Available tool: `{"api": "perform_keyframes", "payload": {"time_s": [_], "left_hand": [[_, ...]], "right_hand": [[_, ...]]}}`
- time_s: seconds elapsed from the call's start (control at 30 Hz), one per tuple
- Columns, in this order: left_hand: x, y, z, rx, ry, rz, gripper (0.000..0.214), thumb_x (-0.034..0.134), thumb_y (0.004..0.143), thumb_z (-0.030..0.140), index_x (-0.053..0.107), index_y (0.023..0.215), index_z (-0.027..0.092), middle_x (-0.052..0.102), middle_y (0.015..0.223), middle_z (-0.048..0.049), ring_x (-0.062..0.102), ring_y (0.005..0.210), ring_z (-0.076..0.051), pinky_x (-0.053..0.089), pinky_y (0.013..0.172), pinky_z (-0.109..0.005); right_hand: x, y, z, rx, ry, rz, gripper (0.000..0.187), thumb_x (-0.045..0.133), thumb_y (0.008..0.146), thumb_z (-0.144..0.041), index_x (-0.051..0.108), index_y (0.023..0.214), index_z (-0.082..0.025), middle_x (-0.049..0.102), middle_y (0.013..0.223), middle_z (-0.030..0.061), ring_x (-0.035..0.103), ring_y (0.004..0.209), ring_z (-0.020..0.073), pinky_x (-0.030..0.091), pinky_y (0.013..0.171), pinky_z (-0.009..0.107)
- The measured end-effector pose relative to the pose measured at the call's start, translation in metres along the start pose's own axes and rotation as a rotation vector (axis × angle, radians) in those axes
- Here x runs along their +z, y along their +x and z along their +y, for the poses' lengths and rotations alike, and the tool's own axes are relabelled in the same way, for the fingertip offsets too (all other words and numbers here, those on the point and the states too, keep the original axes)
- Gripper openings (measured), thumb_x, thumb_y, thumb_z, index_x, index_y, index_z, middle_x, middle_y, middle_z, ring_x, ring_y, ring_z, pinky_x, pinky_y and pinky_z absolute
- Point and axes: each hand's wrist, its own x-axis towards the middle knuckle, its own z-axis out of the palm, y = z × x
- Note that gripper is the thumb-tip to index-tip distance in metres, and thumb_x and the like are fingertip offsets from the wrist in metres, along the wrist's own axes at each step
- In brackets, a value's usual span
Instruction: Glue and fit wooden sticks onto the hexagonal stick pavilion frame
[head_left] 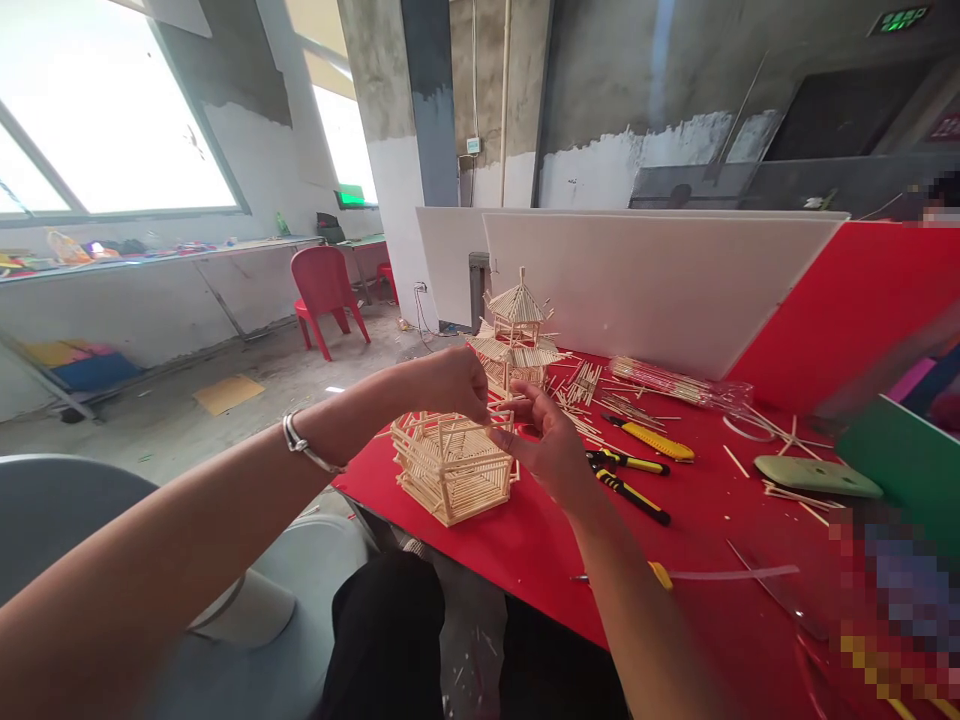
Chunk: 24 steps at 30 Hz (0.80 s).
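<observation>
A small house frame of thin wooden sticks (pixel 448 462) stands near the front left edge of the red table (pixel 540 550). My left hand (pixel 456 384), with a bracelet on its wrist, is closed in a pinch over the frame's top right corner. My right hand (pixel 546 438) is beside it, fingers curled, pinching a thin stick (pixel 507 403) at the same corner. A finished stick pagoda (pixel 516 332) stands just behind both hands.
Loose sticks (pixel 581 385) and a clear bag of sticks (pixel 675 380) lie behind. Yellow-black pliers (pixel 626 478), a yellow knife (pixel 651 438) and a green phone-like object (pixel 817 476) lie to the right. White boards (pixel 660 285) back the table. A red chair (pixel 324 292) stands on the floor.
</observation>
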Motion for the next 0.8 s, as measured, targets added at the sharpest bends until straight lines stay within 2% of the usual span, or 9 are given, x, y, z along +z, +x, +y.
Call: {"api": "perform_keyframes", "payload": {"time_s": [0.27, 0.6, 0.8], "left_hand": [[0.0029, 0.0013, 0.001, 0.0, 0.024, 0.001, 0.007, 0.071, 0.06, 0.023, 0.067, 0.057, 0.018, 0.053, 0.051, 0.0036, 0.041, 0.05, -0.01, 0.026, 0.05, -0.028], [0.0021, 0.0007, 0.001, 0.006, 0.0, -0.007, 0.006, 0.072, 0.059, 0.024, 0.069, 0.058, 0.018, 0.057, 0.053, 0.0024, 0.042, 0.051, -0.01, 0.027, 0.052, -0.028], [0.003, 0.0014, -0.0018, 0.031, 0.015, 0.01, 0.011, 0.074, 0.06, 0.028, 0.07, 0.058, 0.018, 0.056, 0.052, 0.0026, 0.04, 0.05, -0.01, 0.024, 0.05, -0.028]], "right_hand": [[0.0007, 0.0002, -0.0008, 0.008, 0.009, -0.007, 0.069, 0.083, 0.071, -0.039, 0.053, 0.132, -0.027, 0.07, 0.112, 0.0053, 0.064, 0.105, 0.0223, 0.048, 0.097, 0.043], [0.0025, 0.0018, -0.0083, 0.016, 0.088, -0.028, 0.07, 0.085, 0.069, -0.043, 0.055, 0.13, -0.026, 0.071, 0.105, 0.0049, 0.066, 0.099, 0.0209, 0.052, 0.09, 0.039], [0.0043, 0.0086, -0.0069, 0.021, 0.186, -0.055, 0.057, 0.081, 0.074, -0.045, 0.058, 0.122, -0.025, 0.073, 0.093, 0.0028, 0.068, 0.089, 0.0193, 0.052, 0.085, 0.037]]}}
